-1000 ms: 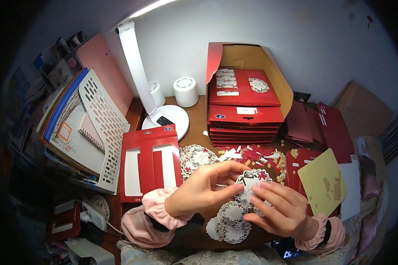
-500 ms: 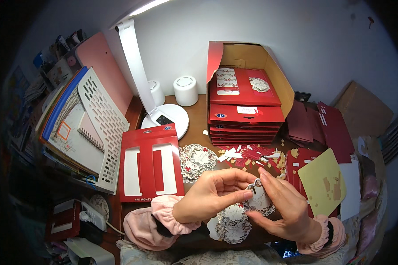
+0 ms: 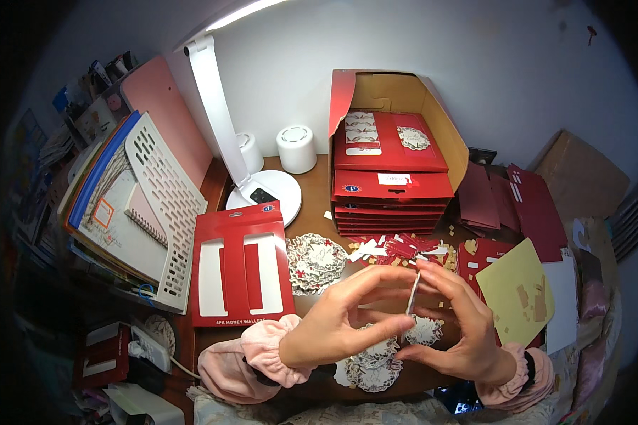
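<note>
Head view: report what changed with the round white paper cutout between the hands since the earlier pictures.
The round white paper cutout turned from nearly face-on to edge-on, between the left hand and right hand; nothing was visibly let go. The flat red card sleeve and open red cardboard box stayed put.

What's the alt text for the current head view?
A person's left hand and right hand hold a thin paper cutout edge-on above scalloped, leaf-printed cutouts. Beyond them stand a white desk lamp and an open red cardboard box holding stacked red packets.
</note>
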### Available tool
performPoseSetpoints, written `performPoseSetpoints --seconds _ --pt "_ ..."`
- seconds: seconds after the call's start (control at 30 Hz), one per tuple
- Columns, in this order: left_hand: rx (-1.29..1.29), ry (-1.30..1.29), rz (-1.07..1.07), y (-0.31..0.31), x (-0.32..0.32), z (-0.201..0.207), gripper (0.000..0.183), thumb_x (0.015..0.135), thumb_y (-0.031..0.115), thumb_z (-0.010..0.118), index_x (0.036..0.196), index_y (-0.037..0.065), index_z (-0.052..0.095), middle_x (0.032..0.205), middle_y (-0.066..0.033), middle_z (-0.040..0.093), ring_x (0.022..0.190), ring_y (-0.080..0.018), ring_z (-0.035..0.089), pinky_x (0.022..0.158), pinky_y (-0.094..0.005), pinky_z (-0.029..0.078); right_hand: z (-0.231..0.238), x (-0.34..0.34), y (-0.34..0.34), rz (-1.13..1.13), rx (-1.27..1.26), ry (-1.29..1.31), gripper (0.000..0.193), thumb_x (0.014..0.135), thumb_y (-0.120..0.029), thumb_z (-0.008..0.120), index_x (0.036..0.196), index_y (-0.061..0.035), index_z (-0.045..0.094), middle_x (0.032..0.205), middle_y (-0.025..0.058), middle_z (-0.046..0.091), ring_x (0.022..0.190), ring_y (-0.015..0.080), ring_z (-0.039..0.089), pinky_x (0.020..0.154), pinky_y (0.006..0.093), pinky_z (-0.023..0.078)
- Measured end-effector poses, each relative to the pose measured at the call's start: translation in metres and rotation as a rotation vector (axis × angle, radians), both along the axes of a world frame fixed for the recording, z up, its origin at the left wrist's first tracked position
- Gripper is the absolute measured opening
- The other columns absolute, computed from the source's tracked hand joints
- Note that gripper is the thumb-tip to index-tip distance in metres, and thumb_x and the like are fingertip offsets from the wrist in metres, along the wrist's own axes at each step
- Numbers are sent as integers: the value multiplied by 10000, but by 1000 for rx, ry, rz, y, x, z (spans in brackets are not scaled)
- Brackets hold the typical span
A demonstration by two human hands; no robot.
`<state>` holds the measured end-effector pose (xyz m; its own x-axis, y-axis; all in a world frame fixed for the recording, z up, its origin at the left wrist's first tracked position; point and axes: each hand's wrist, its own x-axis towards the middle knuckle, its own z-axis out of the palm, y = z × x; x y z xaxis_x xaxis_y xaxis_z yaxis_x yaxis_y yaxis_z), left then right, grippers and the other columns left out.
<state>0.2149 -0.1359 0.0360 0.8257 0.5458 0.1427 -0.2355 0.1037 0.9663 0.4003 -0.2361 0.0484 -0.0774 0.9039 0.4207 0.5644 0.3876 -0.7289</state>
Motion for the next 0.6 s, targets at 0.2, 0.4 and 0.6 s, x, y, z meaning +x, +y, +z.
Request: performPoseSetpoints --seconds 0.2,0.4,0.6 --pt "-190 66 79 3 2 -2 264 923 71 663 1152 -55 625 1030 -78 687 931 -130 674 771 -258 595 -8 1 -1 -75 43 -221 803 678 -137 860 1363 27 475 1308 225 511 1158 348 591 888 381 555" --pt "122 68 158 -5 3 -1 258 892 44 689 1134 -37 656 982 -83 698 884 -131 689 772 -266 598 6 2 1 -175 67 -377 845 641 -132 866 1376 13 475 1248 194 527 1103 328 601 857 377 554" --pt "236 35 249 -7 5 -8 244 870 28 705 1102 -42 677 965 -100 701 870 -132 696 757 -261 598 -1 2 2 -158 147 -473 858 659 -166 862 1378 55 451 1292 221 519 1126 346 601 898 388 543"
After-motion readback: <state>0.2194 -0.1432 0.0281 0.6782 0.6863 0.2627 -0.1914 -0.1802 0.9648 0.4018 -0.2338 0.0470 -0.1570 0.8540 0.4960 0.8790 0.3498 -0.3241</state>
